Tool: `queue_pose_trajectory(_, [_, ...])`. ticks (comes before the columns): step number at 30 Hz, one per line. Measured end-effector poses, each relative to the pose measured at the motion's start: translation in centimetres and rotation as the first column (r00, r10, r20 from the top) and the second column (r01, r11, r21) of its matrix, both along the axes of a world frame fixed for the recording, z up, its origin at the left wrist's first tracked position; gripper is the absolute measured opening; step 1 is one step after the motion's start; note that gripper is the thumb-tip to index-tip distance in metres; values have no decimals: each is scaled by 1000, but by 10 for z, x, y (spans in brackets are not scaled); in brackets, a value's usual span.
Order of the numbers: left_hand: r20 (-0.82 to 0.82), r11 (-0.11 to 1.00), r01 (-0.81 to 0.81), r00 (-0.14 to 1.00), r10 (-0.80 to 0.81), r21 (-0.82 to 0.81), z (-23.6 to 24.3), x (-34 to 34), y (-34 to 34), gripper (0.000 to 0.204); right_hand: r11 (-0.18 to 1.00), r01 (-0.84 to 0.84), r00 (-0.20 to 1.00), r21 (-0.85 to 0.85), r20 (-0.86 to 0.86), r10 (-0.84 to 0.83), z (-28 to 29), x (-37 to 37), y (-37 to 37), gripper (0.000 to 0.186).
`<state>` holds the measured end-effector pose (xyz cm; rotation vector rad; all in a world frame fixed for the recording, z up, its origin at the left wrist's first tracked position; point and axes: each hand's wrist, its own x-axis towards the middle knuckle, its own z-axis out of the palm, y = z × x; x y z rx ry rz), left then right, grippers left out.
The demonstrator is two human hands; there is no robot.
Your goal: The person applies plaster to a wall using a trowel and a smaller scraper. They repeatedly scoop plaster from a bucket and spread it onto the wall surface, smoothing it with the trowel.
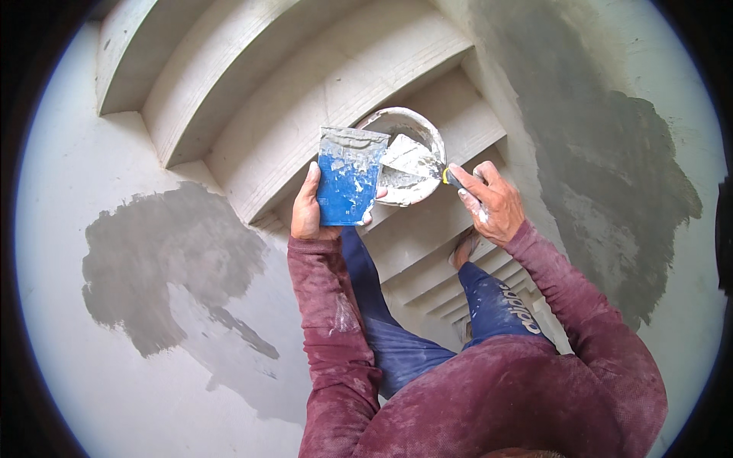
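Observation:
My left hand (308, 210) grips a blue rectangular plastering float (347, 191) from below and holds it flat side up. A band of wet grey plaster lies along its far edge, with white smears over the blue. Its handle is hidden underneath. In my right hand (492, 202) is a putty knife (411, 158) with a yellow and dark handle, its broad blade coated white. The blade points left, over the mouth of a round, plaster-crusted bucket (437, 131), close to the float's right edge. The float overlaps the bucket's left side. White plaster spots my right fingers.
Curved concrete steps (267, 114) rise at the far left, and more steps (416, 248) descend between my legs. A damp grey plaster patch (164, 252) covers part of the left wall; another (580, 153) covers the right wall. My sandalled foot (463, 248) rests on a step.

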<state>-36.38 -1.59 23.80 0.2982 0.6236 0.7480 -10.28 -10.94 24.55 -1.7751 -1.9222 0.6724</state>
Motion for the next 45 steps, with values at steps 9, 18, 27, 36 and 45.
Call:
queue_pose_trajectory(9, [-40, 999, 39, 998, -39, 4, 1, 8, -9, 59, 995, -94, 995, 37, 48, 92, -6, 17, 7, 45])
queue_pose_trajectory(18, [-23, 994, 84, 996, -85, -64, -7, 9, -21, 58, 982, -182, 983, 45, 30, 181, -12, 28, 7, 51])
queue_pose_trajectory(27, [-37, 988, 109, 993, -114, -111, -16, 14, -35, 56, 979, -200, 979, 36, 30, 199, -15, 20, 7, 45])
queue_pose_trajectory(36, [-128, 965, 206, 966, -227, -160, -32, 15, -46, 57, 992, -102, 992, 71, -72, 107, -22, 13, 29, 42])
queue_pose_trajectory(45, [58, 984, 46, 998, -37, -171, -23, -1, -25, 57, 999, -49, 990, -9, -133, 48, -16, 30, -13, 47])
